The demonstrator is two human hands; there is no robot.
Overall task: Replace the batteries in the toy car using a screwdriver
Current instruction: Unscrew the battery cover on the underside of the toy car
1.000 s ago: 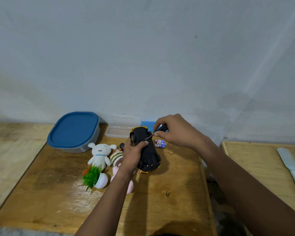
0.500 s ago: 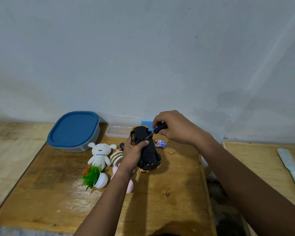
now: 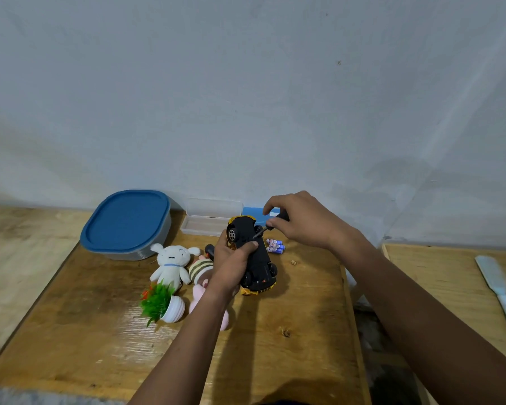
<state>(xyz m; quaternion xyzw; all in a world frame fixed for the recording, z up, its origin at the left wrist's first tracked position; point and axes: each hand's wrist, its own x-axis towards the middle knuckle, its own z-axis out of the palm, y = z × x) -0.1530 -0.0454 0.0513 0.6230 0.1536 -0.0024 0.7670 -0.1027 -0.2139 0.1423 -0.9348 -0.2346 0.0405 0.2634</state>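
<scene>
Black underside up on yellow toy car (image 3: 253, 252), wheels showing

Left hand (image 3: 231, 266) wraps the toy car (image 3: 253, 258) from its left side; right hand (image 3: 301, 219), above the car's far end, pinches the screwdriver (image 3: 270, 225).
</scene>
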